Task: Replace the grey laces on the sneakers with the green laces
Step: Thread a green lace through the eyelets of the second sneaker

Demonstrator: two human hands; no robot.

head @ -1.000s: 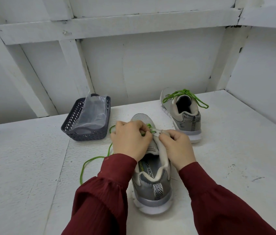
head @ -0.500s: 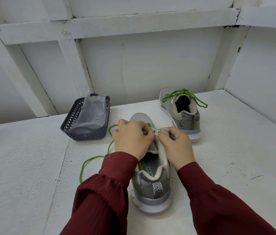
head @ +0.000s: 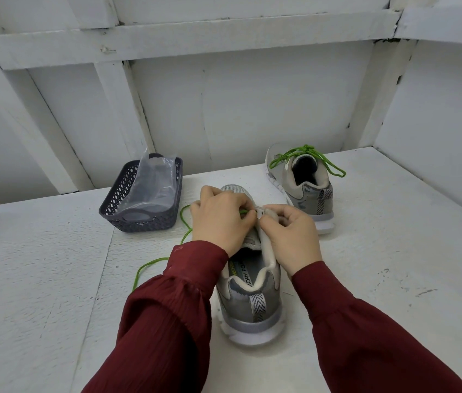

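A grey sneaker point(head: 252, 302) stands heel toward me in the middle of the white table. My left hand point(head: 219, 218) and my right hand point(head: 292, 236) meet over its eyelets. My left fingers pinch the green lace point(head: 153, 263), whose loose end trails off to the left across the table. My right hand pinches the sneaker's upper edge beside the eyelet. The laced part under my hands is hidden. A second grey sneaker point(head: 306, 188) stands behind at the right, with a green lace tied in a bow point(head: 303, 151).
A dark grey woven basket point(head: 127, 219) holding a clear plastic bag point(head: 153, 182) sits at the back left. White walls and beams close in behind and to the right. The table's right edge runs near the far sneaker.
Both hands have stayed on the near sneaker's eyelets, with only slight finger shifts. The loose lace on the left lies much as before.
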